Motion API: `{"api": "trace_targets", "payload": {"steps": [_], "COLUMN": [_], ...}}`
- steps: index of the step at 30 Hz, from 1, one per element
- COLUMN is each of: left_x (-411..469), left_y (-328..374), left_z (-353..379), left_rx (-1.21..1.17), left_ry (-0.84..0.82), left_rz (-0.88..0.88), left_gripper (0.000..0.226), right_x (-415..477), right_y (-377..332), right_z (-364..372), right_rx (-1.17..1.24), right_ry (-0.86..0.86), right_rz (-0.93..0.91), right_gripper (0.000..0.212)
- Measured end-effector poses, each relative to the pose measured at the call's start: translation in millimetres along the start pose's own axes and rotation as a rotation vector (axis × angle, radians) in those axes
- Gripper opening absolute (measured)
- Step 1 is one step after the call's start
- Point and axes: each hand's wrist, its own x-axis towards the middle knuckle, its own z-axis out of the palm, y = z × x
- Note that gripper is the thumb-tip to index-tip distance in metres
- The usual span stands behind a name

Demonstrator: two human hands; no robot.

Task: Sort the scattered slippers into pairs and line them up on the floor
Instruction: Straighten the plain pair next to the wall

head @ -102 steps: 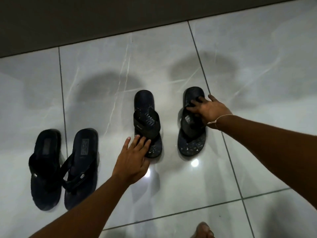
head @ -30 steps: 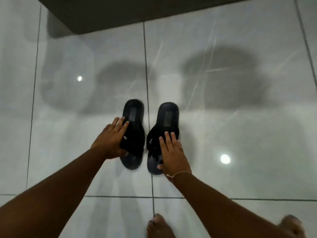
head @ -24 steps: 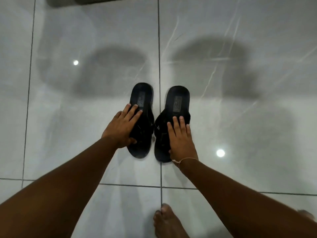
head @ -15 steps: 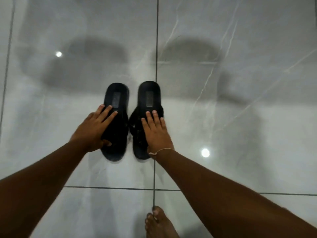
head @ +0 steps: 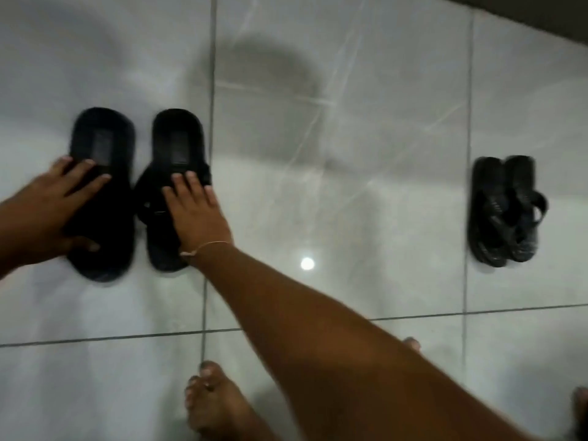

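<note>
Resting flat with fingers spread, the left hand point(head: 47, 214) is pressing on the left slipper point(head: 101, 198), while the right hand point(head: 197, 214) is lying open on the slipper beside it point(head: 176, 144), gripping nothing. Both slippers are sitting side by side on the tiled floor point(head: 350, 154). Well apart to the right, another pair point(head: 506, 211) is lying together, and a bare foot point(head: 216, 405) is showing below.

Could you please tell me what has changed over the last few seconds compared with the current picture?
Both hands left the strapped pair, now side by side at the right, and went to the plain pair. The left hand presses on the left slipper, the right hand on the right slipper. For the last second, hands and plain slippers have barely shifted; only the camera swung.
</note>
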Motion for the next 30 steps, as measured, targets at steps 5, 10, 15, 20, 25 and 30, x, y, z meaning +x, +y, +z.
{"api": "trace_targets", "payload": {"steps": [5,10,15,20,25,30], "left_x": [-39,-38,-37,-34,-42,-30], "left_y": [21,23,26,27,46,147], "left_z": [-42,-40,-35,-31,-45,-65], "left_rx": [0.093,0.071,0.066,0.088,0.253,0.138], "left_ry": [0.022,0.009,0.0,0.011,0.002,0.108], "left_rz": [-0.042,-0.066,-0.104,-0.103,-0.101,-0.124], "left_gripper": [0.124,0.124,0.124,0.124,0.116,0.102], "right_x": [5,8,6,4,-18,-101], "right_y": [5,7,7,6,10,76], "right_z": [4,1,2,2,-7,-6], "right_rx": [0.07,0.051,0.066,0.086,0.057,0.129], "right_ry": [0.023,0.011,0.039,0.037,0.103,0.169], "right_rz": [-0.038,-0.05,-0.041,-0.029,-0.061,0.062], "right_gripper": [0.091,0.1,0.097,0.093,0.104,0.082]}}
